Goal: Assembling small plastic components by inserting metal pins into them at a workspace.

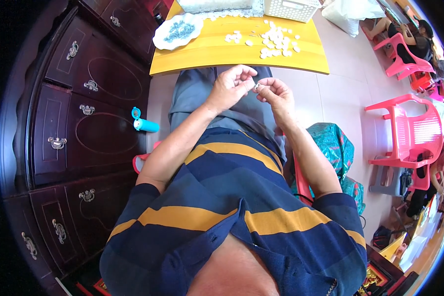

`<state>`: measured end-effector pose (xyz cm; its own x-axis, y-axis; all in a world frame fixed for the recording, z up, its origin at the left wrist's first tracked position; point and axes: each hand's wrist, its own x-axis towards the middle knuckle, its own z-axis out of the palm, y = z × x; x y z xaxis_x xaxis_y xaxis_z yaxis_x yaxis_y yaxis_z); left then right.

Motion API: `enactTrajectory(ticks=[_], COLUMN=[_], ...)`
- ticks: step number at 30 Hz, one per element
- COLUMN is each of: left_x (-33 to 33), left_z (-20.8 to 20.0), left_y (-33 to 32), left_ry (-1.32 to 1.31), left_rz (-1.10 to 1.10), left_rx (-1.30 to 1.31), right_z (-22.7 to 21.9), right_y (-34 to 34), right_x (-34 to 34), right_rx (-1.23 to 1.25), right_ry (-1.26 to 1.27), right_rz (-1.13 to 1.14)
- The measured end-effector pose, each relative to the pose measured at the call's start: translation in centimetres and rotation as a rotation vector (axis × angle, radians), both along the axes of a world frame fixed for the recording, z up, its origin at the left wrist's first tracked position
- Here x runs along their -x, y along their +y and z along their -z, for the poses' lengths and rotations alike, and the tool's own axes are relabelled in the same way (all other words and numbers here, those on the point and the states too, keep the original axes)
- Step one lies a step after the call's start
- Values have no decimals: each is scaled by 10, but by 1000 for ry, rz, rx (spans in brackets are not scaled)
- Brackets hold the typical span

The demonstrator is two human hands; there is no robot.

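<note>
Hands meeting over a small pale piece, short of the counter

Work on 1 item is apparently going on and looking unfinished: the right hand (280, 101) is pinching a small pale piece (256, 86) between thumb and finger. The left hand (229, 90) is coming up close beside it, fingers curled and thumb narrowing toward the fingertips; whether it is also gripping the piece, I cannot tell.

Beyond the hands, many loose white pieces (276, 42) are lying scattered on the right part of the yellow counter (202, 58), and a smaller white cluster (233, 36) is sitting to their left. Nothing is showing which are finished and which are waiting, so progress is being judged only loosely: probably partway. At the counter's left end, a scalloped white dish (164, 42) is holding blue bits (180, 31).

As for position, the pale piece is resting at the right hand's fingertips, between the 2 hands, above the lap (246, 111) and just on the near side of the counter's near edge.
</note>
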<state>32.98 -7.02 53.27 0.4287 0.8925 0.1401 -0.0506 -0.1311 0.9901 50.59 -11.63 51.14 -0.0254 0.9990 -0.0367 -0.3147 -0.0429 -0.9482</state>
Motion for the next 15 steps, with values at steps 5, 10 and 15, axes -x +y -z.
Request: enactTrajectory(ticks=[5,10,15], left_x=[2,-25,-48], left_z=[9,3,10], left_y=[35,69,91], left_ry=[172,507,669], left_rz=[-130,-278,-285], left_rx=[-182,-600,-681], right_z=[5,13,8], right_y=[5,8,5], right_x=[-7,-15,-11], right_rx=[58,84,108], right_ry=[90,165,168], right_rz=[70,133,155])
